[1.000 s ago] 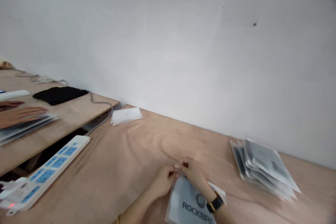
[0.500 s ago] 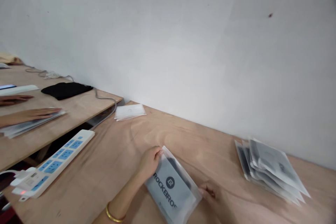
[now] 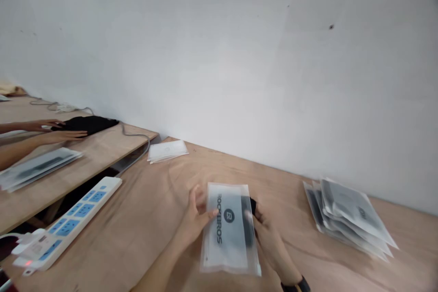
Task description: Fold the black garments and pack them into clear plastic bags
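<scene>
A frosted plastic zip bag (image 3: 234, 255) with the printed word ROCKBROS and a round logo is in front of me, its long sides running away from me. A dark strip shows through its right side. My left hand (image 3: 195, 216) holds the left edge, thumb on the front face. At the right edge, my right hand (image 3: 268, 232) grips the bag with the thumb over the front and the fingers partly hidden behind. Something small and black (image 3: 253, 205) sticks out past that edge near my right fingers; its kind is unclear.
Several filled bags (image 3: 352, 219) lie stacked at the right. Flat white bags (image 3: 167, 150) lie near the wall. A power strip (image 3: 75, 223) lies at left. Across a gap, a co-worker's hands (image 3: 65, 134) touch black cloth (image 3: 91, 124) beside other filled bags (image 3: 41, 166).
The bag has turned from slanted to nearly straight, and my right hand has moved up along its edge. The co-worker's hands have moved from the bags to the black cloth.
</scene>
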Demonstrator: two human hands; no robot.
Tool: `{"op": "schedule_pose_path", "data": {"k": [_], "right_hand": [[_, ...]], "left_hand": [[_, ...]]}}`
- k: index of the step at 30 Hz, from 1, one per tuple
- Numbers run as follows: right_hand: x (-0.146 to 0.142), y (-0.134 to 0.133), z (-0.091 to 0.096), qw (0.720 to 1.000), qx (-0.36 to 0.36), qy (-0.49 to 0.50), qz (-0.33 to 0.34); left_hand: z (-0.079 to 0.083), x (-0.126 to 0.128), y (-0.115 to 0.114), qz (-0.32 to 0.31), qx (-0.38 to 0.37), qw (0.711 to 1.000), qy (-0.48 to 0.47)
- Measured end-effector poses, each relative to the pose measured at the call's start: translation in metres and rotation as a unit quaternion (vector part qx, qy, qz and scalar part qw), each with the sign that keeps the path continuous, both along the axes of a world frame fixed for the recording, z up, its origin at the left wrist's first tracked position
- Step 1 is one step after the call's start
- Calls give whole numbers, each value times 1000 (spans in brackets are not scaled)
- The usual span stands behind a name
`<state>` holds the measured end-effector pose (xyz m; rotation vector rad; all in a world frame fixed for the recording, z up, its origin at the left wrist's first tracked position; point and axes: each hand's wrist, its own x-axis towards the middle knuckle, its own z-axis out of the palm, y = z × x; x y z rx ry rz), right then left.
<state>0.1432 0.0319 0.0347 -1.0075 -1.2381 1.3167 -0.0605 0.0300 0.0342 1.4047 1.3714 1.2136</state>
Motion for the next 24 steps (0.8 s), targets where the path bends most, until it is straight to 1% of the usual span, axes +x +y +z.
{"op": "schedule_pose_path", "data": {"k": [1,2,3,4,5,6,7,8,9,10,11,12,13,14,15,16,17,18,19,20,21,23,24], "right_hand": [[4,4,0,1000,-6,8,-20],[9,8,1,999,-4,4,-39],[15,14,1,998,1,-10,-56],[23,19,2,997,9,-39,-66],[31,24,3,995,14,-78,-66],[39,29,4,991,17,-120,-59],[47,32,7,986,19,-156,-51],[53,35,11,979,25,-194,-48],[57,35,16,970,41,-235,-54],[59,35,22,958,62,-274,-59],[58,33,29,945,89,-310,-58],[55,30,37,930,114,-348,-46],[50,25,45,916,134,-378,-20],[44,21,54,908,142,-395,16],[37,16,63,906,141,-394,56],[30,11,72,908,138,-385,90],[25,6,79,912,135,-369,114],[22,3,86,918,132,-352,128],[21,-1,90,924,126,-335,133],[24,-3,93,930,118,-321,133],[30,-4,93,933,107,-315,137],[53,-4,89,925,75,-337,159],[68,-3,84,915,56,-360,174]], "left_hand": [[-8,-4,-1,-40,-55,996,-49],[-15,-11,-1,-66,-89,991,-76],[-20,-21,0,-71,-102,989,-77],[-24,-36,3,-50,-102,992,-55],[-26,-54,6,-16,-94,995,-10],[-26,-75,11,12,-99,994,53],[-24,-96,15,40,-107,985,132],[-19,-116,19,66,-97,968,220],[-13,-131,22,102,-92,943,303],[-5,-140,24,131,-79,921,358],[4,-141,25,139,-61,911,383],[15,-133,25,124,-41,916,378],[26,-118,24,84,-16,935,344],[37,-97,23,12,11,957,290],[48,-72,23,-73,34,967,243],[57,-46,23,-156,56,964,206],[66,-21,24,-229,69,955,176],[72,0,25,-286,72,944,144],[77,16,28,-336,59,933,118],[79,25,31,-369,44,922,106],[81,29,36,-385,32,917,102],[80,23,48,-374,27,920,113],[79,15,56,-349,35,928,126]]}}
